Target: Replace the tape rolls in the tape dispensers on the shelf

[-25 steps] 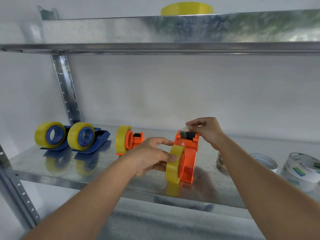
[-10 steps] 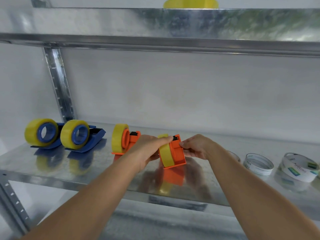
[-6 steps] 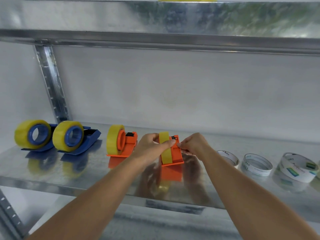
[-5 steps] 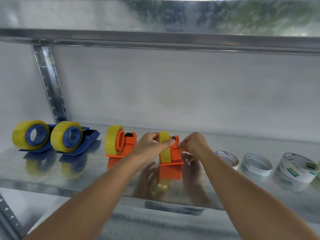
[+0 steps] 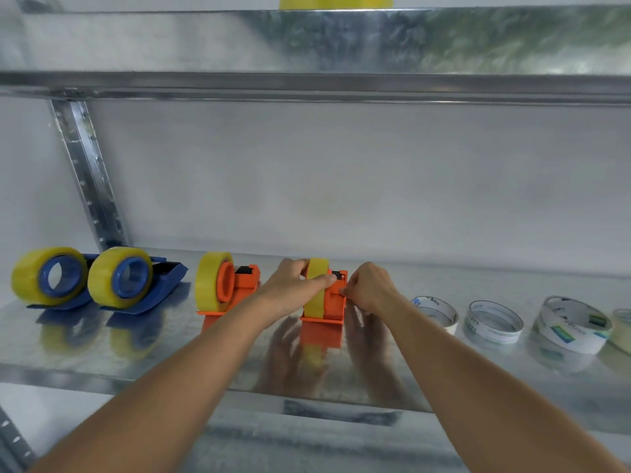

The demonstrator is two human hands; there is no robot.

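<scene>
- Broadly, the galvanised steel shelf (image 5: 102,353) ran across the lower half of the frame, and the fourth loaded dispenser was being set down on it at lower centre, so the step in hand looked like the last placing of a refilled unit.
- The two blue plastic tape dispensers with yellow rolls (image 5: 99,281) stood side by side at the lower left, and an orange plastic dispenser with a yellow roll (image 5: 222,285) stood just beside them toward the centre; all three seemed finished.
- The orange plastic tape dispenser carrying a fresh yellow tape roll (image 5: 324,298) stood upright on the shelf at lower centre, its base apparently down on the metal, between the two hands.
- The left hand (image 5: 293,288) was wrapped over the roll from the left, thumb lying across the yellow band; fingers curled and clamped on it.
- The right hand (image 5: 367,288) pinched the orange body's right side with curled fingertips, close under the black cutter.
- The spent white cardboard tape cores (image 5: 491,322) lay in a row at the lower right, well apart from the hands.
- Next, I judged, both hands needed to let go without tipping the unit, squaring it in line with its orange neighbour.
- Against the frame from 2.5 s ago, the dispenser had gone from standing on end near the shelf's front edge, the right hand at its cutter top, to sitting flat further back in the row.
</scene>
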